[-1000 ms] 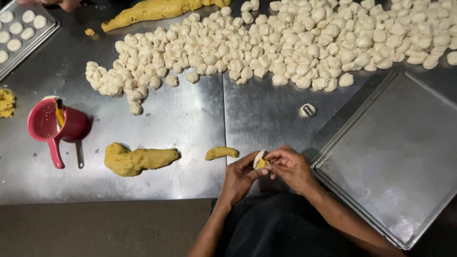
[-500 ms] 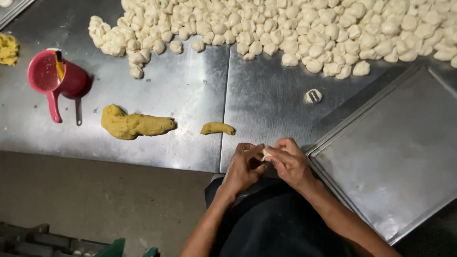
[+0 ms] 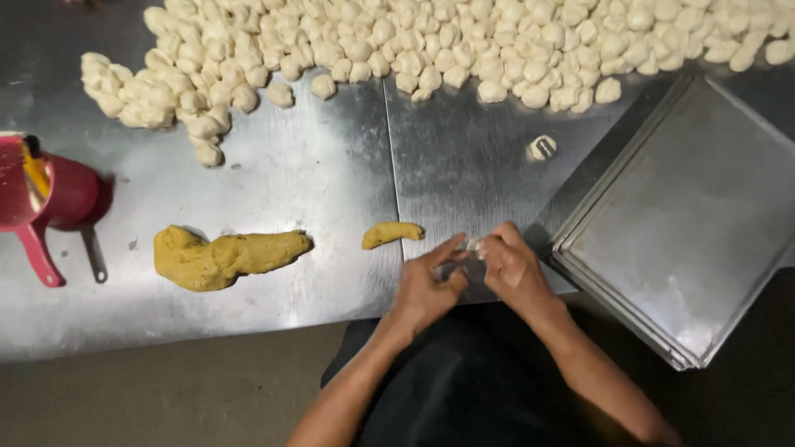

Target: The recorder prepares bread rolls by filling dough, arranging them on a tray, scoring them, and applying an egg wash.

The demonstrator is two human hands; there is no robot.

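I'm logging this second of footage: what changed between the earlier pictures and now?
The left hand and right hand closed together over the small white dough piece; its yellow filling, visible earlier, no longer shows. The lone round dough piece, the yellow filling lump, the small yellow strip and the metal tray kept their places.
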